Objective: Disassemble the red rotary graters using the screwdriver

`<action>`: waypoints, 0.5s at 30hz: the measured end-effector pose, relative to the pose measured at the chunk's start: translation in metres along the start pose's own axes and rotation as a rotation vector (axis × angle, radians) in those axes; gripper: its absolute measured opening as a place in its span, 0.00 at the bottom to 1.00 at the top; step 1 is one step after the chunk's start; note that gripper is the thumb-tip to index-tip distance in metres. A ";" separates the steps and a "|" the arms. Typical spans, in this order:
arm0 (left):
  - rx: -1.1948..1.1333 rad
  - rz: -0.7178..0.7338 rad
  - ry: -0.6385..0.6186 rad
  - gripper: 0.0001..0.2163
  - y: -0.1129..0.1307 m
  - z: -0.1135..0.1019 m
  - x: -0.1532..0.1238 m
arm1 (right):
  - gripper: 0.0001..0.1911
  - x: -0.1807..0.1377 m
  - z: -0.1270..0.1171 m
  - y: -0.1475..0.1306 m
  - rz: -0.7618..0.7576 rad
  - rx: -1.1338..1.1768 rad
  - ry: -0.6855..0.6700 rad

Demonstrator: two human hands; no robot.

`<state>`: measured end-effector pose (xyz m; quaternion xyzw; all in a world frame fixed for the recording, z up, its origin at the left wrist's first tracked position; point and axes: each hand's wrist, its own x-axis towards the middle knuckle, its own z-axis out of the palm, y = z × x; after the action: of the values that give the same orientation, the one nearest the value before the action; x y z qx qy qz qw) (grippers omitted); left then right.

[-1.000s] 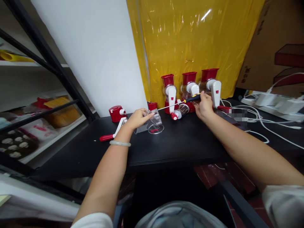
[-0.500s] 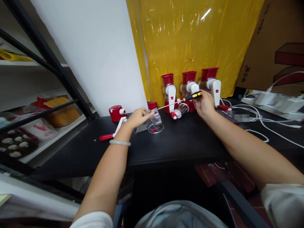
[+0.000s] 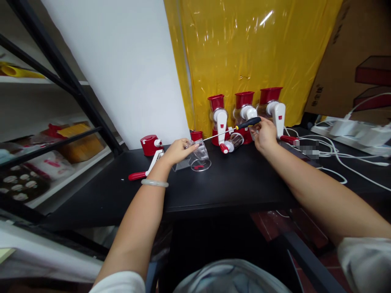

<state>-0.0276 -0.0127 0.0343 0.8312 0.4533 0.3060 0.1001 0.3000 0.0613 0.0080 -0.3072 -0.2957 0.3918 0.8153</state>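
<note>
Black tabletop (image 3: pixel 214 189) before yellow plastic sheeting (image 3: pixel 241 44): two bare hands at work with a screwdriver (image 3: pixel 249 123) and a clear plastic part (image 3: pixel 203 151)

Seen from the wearer's head, both forearms reach forward over the table. On the left wrist is a pale bangle (image 3: pixel 154 183). The left hand (image 3: pixel 180 151) is bent nearly closed, its fingers and thumb gripping the clear plastic part near the middle of the table. Just below that part, a clear round rim shows something red within it.

The right hand (image 3: pixel 264 135) has its fingers curled closed on the end of the screwdriver's dark handle. The metal shaft slants down and leftward to the clear plastic part; whether the tip sits inside it is too small to tell.

Behind the screwdriver, three red-and-white crank grinders (image 3: pixel 220 120) stand upright in a row against the sheeting. A metal grating drum (image 3: pixel 235 141) lies in front of them. Left of the left hand are a red housing (image 3: pixel 149 145) and a white crank arm with a red handle (image 3: pixel 137 176). White cables (image 3: pixel 331 152) tangle at the right, near a cardboard box (image 3: pixel 339 81). Loaded shelves (image 3: pixel 64 175) fill the far left.
</note>
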 end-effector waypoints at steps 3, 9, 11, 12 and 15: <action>0.000 -0.002 -0.004 0.28 0.000 0.000 0.000 | 0.05 0.001 -0.001 0.001 -0.030 0.000 0.009; -0.002 -0.008 0.004 0.28 0.002 0.000 0.000 | 0.13 0.001 0.000 0.008 -0.127 -0.038 0.052; -0.001 -0.006 0.002 0.27 0.002 0.000 0.000 | 0.13 0.003 0.000 0.009 -0.140 -0.039 0.038; 0.000 -0.007 0.002 0.27 0.001 0.000 0.000 | 0.12 0.004 0.000 0.009 -0.131 -0.040 0.029; 0.001 -0.005 0.010 0.27 0.000 0.000 0.000 | 0.09 0.005 -0.001 0.009 -0.073 -0.040 0.029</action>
<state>-0.0277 -0.0123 0.0340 0.8284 0.4562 0.3098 0.0985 0.2991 0.0694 0.0021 -0.3183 -0.3026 0.3512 0.8269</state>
